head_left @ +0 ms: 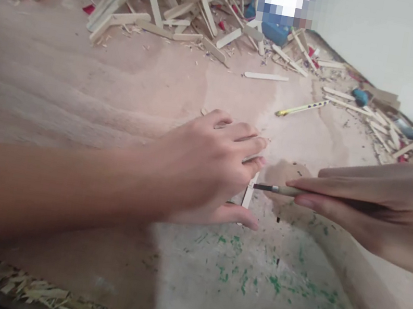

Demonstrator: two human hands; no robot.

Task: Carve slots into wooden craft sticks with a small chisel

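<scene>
From afar, I see a little stick between my spread left fingers, lined but, I think, not cut through yet, while my right fingers pinch a thin tool by that line.

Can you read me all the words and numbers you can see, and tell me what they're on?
None that I can read.
Yellow pencil-like stick: dark marks, too small to tell if they are letters.
Wooden stick by the left hand: a thin line across it, no readable word.
Table: green flecks, no readable letters.
</scene>
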